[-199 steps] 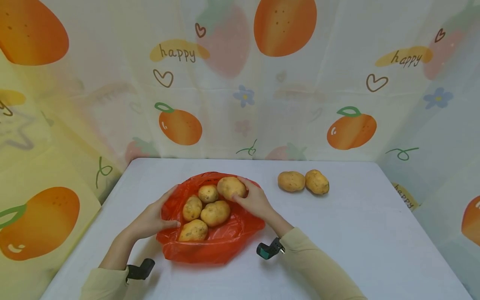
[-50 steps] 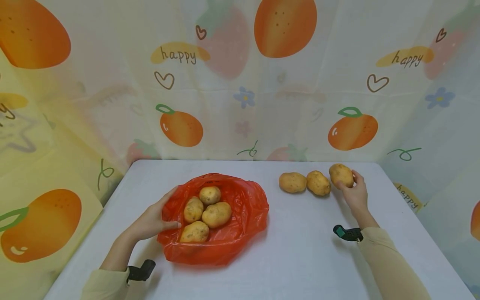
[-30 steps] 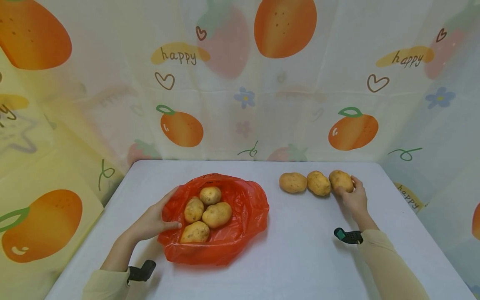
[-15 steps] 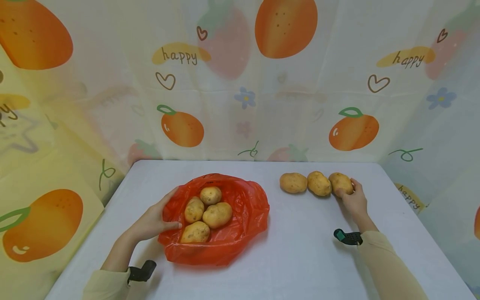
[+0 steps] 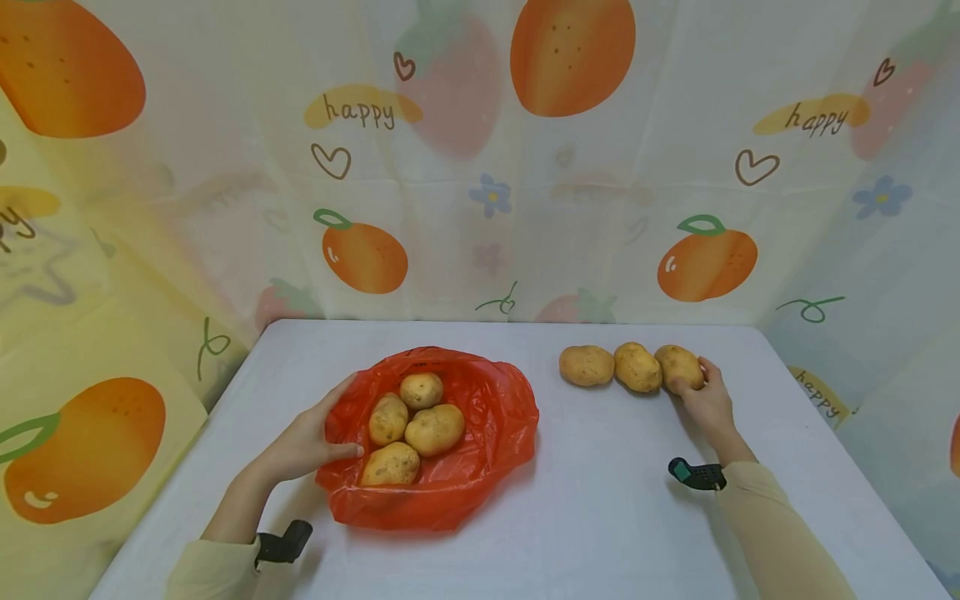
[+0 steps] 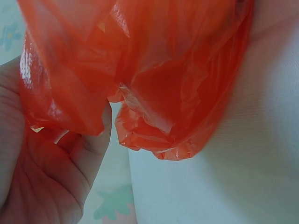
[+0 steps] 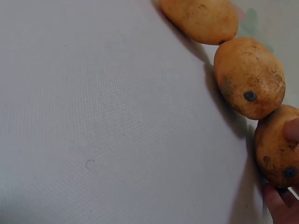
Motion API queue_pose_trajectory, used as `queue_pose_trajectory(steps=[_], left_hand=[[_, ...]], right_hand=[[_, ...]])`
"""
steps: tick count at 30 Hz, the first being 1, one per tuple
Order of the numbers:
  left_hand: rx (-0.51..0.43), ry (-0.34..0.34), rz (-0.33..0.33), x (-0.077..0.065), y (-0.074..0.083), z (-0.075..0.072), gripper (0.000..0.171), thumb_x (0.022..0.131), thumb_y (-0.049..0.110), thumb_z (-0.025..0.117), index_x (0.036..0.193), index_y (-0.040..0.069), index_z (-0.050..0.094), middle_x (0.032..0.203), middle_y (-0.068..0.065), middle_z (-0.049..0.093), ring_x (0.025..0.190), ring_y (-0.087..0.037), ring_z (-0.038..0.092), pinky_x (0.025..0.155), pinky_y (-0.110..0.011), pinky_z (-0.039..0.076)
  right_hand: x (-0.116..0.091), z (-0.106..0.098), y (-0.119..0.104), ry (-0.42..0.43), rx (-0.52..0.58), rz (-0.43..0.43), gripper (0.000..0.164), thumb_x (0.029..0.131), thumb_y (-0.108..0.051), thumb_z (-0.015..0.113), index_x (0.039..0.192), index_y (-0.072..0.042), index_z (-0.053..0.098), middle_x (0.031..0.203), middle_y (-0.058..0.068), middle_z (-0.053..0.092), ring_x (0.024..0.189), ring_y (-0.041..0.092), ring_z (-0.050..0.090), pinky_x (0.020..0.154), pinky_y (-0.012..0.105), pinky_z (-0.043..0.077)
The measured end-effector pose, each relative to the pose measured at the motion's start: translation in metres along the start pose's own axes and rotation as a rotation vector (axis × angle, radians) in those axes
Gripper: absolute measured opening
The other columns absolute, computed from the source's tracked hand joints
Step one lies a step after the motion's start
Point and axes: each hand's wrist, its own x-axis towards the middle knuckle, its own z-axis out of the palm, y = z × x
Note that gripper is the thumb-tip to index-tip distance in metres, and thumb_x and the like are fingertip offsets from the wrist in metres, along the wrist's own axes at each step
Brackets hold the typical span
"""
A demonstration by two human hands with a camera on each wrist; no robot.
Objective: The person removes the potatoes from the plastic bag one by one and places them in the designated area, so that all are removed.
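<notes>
Bag (image 5: 405, 507) of thin red plastic sits left of centre on the table (image 5: 600, 508), mouth up and wide; left hand (image 5: 306, 443) grips its side near the rim, we think so the limp film doesn't fold in. We count four inside: far potato (image 5: 422, 390), left potato (image 5: 388, 419), larger potato (image 5: 435, 431), near potato (image 5: 391, 464); they bunch toward the gripped side, probably weighting the base. Right hand (image 5: 707, 407) grips the end potato (image 5: 678, 367) between thumb and fingers; it looks seated on the table, against the middle potato (image 5: 637, 367); that one appears to meet the first potato (image 5: 587, 366). We'd guess the butting-up tidies the row and checks rolling; row lies near the back edge, well apart from the bag.

Surface: white, fine woven-looking texture up close, one small curled fleck (image 7: 90, 163); soft shadows. Room: printed fabric (image 5: 592, 242) with fruit, hearts and "happy" hangs behind and at both sides; yellowish on the left, cooler on the right. Beige sleeves, black wrist cameras (image 5: 283, 542); left wrist view is mostly red film, so we can't place every fingertip.
</notes>
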Motion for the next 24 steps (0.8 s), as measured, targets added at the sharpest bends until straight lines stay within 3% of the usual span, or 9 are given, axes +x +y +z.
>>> queue_pose_trajectory(steps=[11,24], left_hand=[[0.005,0.001,0.007,-0.0002,0.0006,-0.0009,0.100,0.072,0.021,0.079,0.148,0.027,0.014,0.144,-0.016,0.034,0.121,-0.039,0.043,0.087,-0.050,0.049],[-0.005,-0.006,0.000,-0.0003,0.0022,-0.0012,0.100,0.072,0.020,0.078,0.148,0.027,0.014,0.144,-0.016,0.034,0.121,-0.039,0.044,0.086,-0.049,0.050]], right_hand=[[0.0029,0.0002,0.0021,-0.032,-0.079,-0.044,0.076,0.093,-0.031,0.047,0.147,-0.003,0.003,0.148,0.029,0.014,0.134,0.047,0.018,0.108,0.057,0.020],[0.0021,-0.0001,-0.0003,-0.047,-0.091,-0.055,0.077,0.093,-0.032,0.047,0.147,-0.002,0.001,0.147,0.031,0.013,0.133,0.047,0.017,0.108,0.058,0.019]])
